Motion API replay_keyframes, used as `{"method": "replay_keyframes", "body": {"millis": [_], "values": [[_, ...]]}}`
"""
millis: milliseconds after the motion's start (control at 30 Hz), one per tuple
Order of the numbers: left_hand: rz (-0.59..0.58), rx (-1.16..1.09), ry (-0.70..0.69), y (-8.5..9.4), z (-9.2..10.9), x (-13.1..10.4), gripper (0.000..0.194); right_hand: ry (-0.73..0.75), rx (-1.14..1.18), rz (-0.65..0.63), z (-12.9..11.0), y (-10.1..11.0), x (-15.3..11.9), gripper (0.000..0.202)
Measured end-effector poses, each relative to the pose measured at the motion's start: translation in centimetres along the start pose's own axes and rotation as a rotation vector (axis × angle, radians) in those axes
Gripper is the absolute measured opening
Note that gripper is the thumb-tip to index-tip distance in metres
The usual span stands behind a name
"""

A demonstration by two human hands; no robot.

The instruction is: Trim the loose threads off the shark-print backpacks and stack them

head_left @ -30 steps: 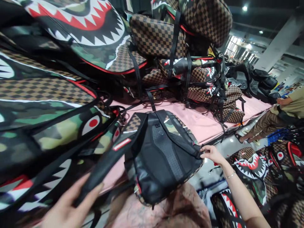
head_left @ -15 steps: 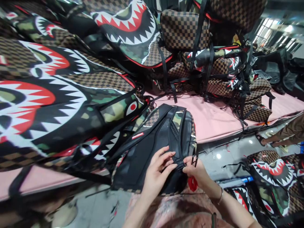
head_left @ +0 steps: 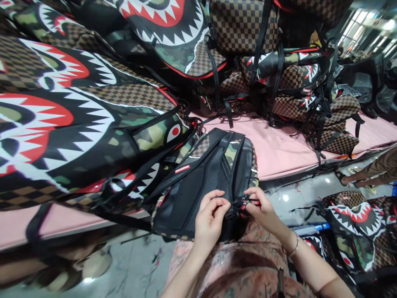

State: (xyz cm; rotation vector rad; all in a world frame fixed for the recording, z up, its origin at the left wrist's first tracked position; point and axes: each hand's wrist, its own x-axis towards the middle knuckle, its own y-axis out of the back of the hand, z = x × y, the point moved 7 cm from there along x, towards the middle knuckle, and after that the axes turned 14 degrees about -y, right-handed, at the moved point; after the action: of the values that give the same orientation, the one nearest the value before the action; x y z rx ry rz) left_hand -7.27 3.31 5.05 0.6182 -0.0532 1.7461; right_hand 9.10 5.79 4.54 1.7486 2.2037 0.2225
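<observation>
A black-backed backpack (head_left: 189, 198) lies with its strap side up, leaning on the edge of the pink table and over my lap. My left hand (head_left: 211, 215) is closed in a pinch at the lower end of one shoulder strap (head_left: 228, 165). Close by on the right, my right hand (head_left: 263, 211) holds what look like small black and red thread snips (head_left: 245, 203). Their tips point left toward the strap end. Fingers partly cover the strap end and the tool.
Shark-mouth printed backpacks (head_left: 93, 136) are piled on the pink table (head_left: 269, 153) to the left and behind. More backpacks (head_left: 353, 223) rest low on the right by the tiled floor (head_left: 285, 196). A person's legs (head_left: 372, 171) stand at far right.
My right hand has turned, swinging the snips from upright to pointing left at the strap end. My left fingers have drawn together into a pinch. The view has shifted slightly.
</observation>
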Motion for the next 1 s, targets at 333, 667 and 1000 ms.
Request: {"method": "replay_keyframes", "body": {"millis": [333, 667, 1000], "values": [[0.020, -0.010, 0.004, -0.5, 0.3, -0.1, 0.014, 0.553, -0.828, 0.079, -5.0, 2.0, -0.6, 0.032], [-0.043, 0.017, -0.042, -1.2, 0.9, 0.3, 0.015, 0.617, -0.870, -0.011, -6.7, 2.5, -0.1, 0.032], [0.102, -0.552, 0.403, -1.5, -0.6, -0.4, 0.030, 0.589, -0.772, -0.017, -5.6, 3.2, 0.7, 0.031]]}}
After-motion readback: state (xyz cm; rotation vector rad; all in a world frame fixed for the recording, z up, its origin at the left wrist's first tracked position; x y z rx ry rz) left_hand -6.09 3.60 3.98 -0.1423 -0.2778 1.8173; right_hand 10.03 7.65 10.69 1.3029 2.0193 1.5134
